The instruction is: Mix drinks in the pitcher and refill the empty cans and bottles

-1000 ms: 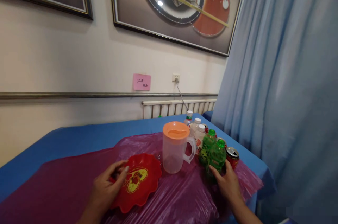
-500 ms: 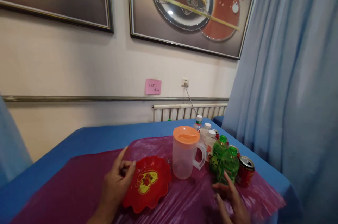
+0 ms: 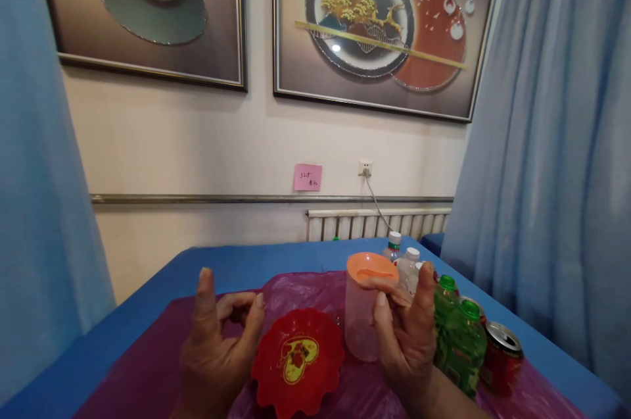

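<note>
My left hand (image 3: 214, 346) is raised beside the left rim of a red scalloped plate (image 3: 323, 356), which has a yellow heart-shaped print. Its index finger points up, the thumb stands apart, and nothing is held. On the other side of the plate, my right hand (image 3: 411, 340) is up in the same pose, also holding nothing. It covers the handle side of a clear plastic pitcher (image 3: 358, 327) with an orange lid (image 3: 369, 266). Whether the hand touches the pitcher I cannot tell. Both hands are open.
Right of my right hand stand green bottles (image 3: 465, 343), a red can (image 3: 503, 360) and white-capped bottles (image 3: 408, 268). A purple plastic sheet (image 3: 148, 353) lies over the blue tablecloth (image 3: 221, 261). Behind are a radiator (image 3: 379, 225) and a wall; blue curtains (image 3: 542, 162) hang at both sides.
My right hand has risen and moved left, from beside the green bottles to in front of the pitcher. My left hand's index finger now points upward. The whole view has shifted right and down.
</note>
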A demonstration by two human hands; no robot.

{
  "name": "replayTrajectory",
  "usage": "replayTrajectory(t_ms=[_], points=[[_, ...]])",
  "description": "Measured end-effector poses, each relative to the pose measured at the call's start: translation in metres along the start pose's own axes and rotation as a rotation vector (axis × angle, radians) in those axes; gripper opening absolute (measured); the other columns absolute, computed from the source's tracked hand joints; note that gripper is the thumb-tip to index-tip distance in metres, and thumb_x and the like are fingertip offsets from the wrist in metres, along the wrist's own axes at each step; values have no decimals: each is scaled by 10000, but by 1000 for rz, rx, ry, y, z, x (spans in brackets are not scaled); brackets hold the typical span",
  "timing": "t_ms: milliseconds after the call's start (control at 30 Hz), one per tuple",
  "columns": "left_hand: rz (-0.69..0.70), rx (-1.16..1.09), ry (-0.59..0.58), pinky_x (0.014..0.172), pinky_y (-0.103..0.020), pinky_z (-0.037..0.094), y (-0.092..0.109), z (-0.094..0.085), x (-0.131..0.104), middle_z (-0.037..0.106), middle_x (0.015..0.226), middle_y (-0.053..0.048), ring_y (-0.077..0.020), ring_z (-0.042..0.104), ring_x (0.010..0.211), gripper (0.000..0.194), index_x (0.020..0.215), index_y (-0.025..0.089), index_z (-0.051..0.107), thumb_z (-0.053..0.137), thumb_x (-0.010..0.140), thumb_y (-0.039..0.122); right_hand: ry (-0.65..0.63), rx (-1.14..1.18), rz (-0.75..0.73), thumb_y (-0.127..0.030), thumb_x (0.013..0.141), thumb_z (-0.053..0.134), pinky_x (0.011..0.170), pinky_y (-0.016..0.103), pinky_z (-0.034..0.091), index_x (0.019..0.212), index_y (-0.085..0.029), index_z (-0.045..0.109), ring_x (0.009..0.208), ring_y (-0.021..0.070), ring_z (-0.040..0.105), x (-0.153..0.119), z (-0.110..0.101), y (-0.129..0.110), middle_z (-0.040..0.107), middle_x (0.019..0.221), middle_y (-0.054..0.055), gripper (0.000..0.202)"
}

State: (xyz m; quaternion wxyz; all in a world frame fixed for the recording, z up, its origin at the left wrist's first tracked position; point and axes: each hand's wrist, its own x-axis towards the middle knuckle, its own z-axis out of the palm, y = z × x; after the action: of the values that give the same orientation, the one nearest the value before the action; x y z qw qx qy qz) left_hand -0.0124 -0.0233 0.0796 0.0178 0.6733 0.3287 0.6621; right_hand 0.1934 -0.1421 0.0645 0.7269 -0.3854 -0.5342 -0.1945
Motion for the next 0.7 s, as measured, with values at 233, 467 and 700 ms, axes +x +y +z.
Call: replayTrajectory(t_ms=[233,467,700], points=[[-230,48,-213,591,-274,517,-14,14,20,653,651,71,-158,615,526,934,1621,214,107,597,865,459,-86,-67,236,-118,933,473,631,264,557,1638,-277,62,667,148,660,23,19,30,691,796,-22,832],[-255,17,-201,617,-281,521,-26,26,24,652,643,81,-157,616,532,983,1624,242,71,617,838,471,-129,-46,375,-168,919,465,638,244,522,1636,-249,82,639,140,614,18,37,45,646,738,-54,817],[-248,44,-200,596,-275,525,-35,29,18,657,635,80,-154,621,518,970,1623,236,96,617,842,482,-145,-37,392,-195,948,474,656,244,520,1634,-221,96,690,142,641,12,35,48,667,767,-37,784]])
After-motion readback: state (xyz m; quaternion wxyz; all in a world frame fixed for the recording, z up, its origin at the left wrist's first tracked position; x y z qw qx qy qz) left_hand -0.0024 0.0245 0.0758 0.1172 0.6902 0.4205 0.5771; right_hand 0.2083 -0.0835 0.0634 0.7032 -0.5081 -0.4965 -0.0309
